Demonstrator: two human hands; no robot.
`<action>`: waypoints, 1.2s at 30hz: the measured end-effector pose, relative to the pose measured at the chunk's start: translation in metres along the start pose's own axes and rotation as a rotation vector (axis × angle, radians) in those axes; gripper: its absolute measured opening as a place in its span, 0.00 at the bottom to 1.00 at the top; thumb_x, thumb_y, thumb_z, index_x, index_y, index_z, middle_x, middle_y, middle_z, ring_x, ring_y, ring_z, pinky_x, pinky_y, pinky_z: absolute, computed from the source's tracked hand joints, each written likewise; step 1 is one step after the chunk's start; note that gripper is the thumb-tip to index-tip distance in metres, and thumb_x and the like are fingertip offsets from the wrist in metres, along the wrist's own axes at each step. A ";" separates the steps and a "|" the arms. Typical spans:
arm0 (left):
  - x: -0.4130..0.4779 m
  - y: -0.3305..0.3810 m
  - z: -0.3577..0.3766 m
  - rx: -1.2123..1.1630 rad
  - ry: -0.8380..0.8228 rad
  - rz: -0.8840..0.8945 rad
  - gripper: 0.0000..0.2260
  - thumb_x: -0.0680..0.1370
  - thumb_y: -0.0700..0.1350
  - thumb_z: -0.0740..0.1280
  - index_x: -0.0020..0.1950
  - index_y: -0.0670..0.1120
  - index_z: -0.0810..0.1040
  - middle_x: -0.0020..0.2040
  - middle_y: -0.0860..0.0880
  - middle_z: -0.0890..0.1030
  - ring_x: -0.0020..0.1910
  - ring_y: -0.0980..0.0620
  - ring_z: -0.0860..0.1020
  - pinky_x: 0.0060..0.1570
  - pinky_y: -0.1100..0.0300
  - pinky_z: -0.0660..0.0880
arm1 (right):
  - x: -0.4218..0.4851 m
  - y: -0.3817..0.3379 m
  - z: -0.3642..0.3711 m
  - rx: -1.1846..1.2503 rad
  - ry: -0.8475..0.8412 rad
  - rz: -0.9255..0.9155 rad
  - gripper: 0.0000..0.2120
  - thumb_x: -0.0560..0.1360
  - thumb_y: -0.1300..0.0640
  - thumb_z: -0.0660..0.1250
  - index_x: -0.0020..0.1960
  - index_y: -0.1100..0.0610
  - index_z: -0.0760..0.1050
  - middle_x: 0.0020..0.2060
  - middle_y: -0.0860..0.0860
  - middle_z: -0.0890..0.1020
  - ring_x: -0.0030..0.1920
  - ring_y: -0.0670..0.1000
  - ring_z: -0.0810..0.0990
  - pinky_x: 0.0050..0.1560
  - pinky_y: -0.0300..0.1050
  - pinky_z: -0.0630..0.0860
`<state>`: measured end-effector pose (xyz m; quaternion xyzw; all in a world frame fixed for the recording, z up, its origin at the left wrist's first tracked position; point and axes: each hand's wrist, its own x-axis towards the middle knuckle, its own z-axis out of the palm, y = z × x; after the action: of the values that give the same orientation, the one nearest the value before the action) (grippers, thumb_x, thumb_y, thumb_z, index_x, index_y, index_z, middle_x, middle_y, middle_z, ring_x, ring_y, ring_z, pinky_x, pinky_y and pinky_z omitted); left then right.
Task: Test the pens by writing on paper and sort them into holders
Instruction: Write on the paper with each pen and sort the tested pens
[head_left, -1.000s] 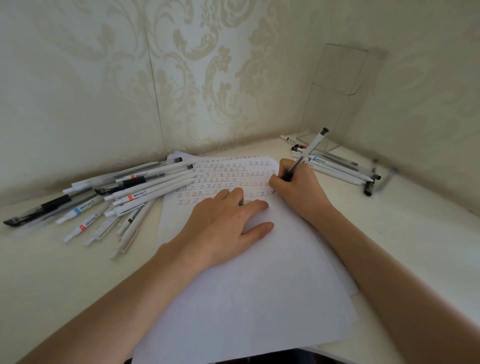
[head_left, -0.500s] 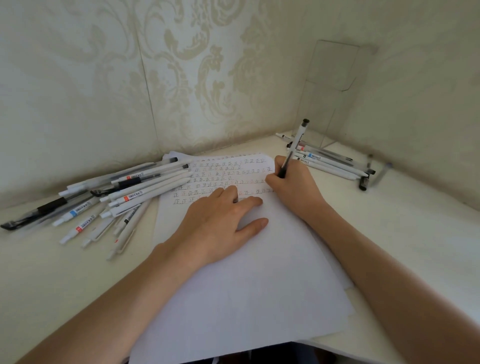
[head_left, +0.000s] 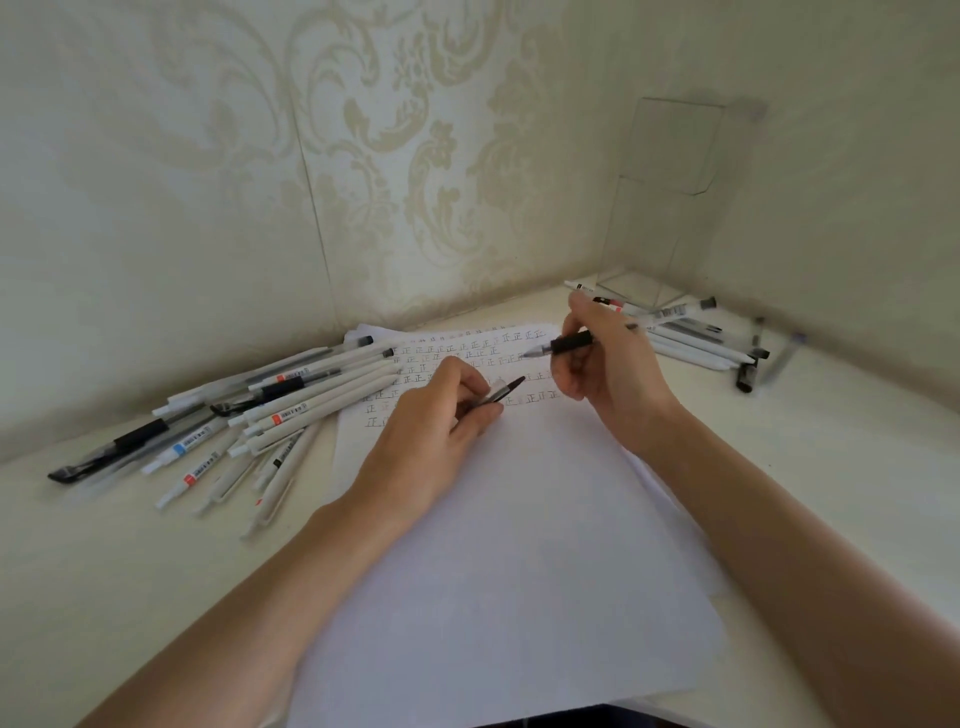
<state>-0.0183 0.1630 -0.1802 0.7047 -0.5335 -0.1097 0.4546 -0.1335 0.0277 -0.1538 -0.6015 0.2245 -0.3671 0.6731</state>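
My right hand (head_left: 605, 364) holds a pen (head_left: 576, 343) with a black grip, lifted off the paper, its bare tip pointing left. My left hand (head_left: 431, 421) pinches the pen's cap (head_left: 501, 391) just above the sheet. The white paper (head_left: 519, 545) lies in the middle of the desk, with rows of written characters (head_left: 457, 358) across its top. A pile of several pens (head_left: 249, 415) lies left of the paper. Another group of pens (head_left: 691, 338) lies at the back right, in front of a clear acrylic holder (head_left: 670, 208) in the corner.
The desk (head_left: 104, 545) is cream and sits in a wallpapered corner; walls close it off at the back and right. A loose black cap (head_left: 745, 376) and a pen (head_left: 779, 358) lie right of the back-right group. The desk's front edge is under the paper's near corner.
My right hand stopped writing and lifted the pen, turning it level with the tip leftward. My left hand came off the flat paper and now pinches the cap.
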 end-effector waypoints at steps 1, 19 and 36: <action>0.000 0.001 0.000 -0.002 0.003 -0.002 0.06 0.77 0.45 0.67 0.48 0.47 0.69 0.39 0.56 0.79 0.30 0.66 0.71 0.34 0.74 0.65 | -0.001 0.000 0.002 -0.013 -0.007 0.007 0.18 0.80 0.53 0.58 0.33 0.59 0.66 0.19 0.54 0.69 0.21 0.51 0.64 0.26 0.41 0.57; -0.006 -0.001 -0.005 -0.141 -0.011 0.168 0.04 0.77 0.42 0.65 0.45 0.47 0.69 0.37 0.54 0.81 0.35 0.58 0.78 0.41 0.69 0.72 | -0.011 0.004 0.030 -0.084 -0.025 -0.086 0.19 0.76 0.67 0.63 0.29 0.58 0.61 0.21 0.49 0.65 0.22 0.47 0.57 0.26 0.40 0.53; -0.015 -0.028 -0.096 0.292 0.477 -0.016 0.06 0.79 0.39 0.61 0.53 0.47 0.74 0.36 0.52 0.78 0.34 0.53 0.77 0.36 0.55 0.73 | -0.010 0.011 0.021 -0.411 -0.076 -0.022 0.11 0.78 0.46 0.62 0.48 0.55 0.74 0.33 0.49 0.78 0.31 0.47 0.70 0.30 0.39 0.66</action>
<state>0.0550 0.2264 -0.1526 0.7729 -0.4159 0.1340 0.4600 -0.1222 0.0490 -0.1621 -0.7420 0.2626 -0.2979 0.5401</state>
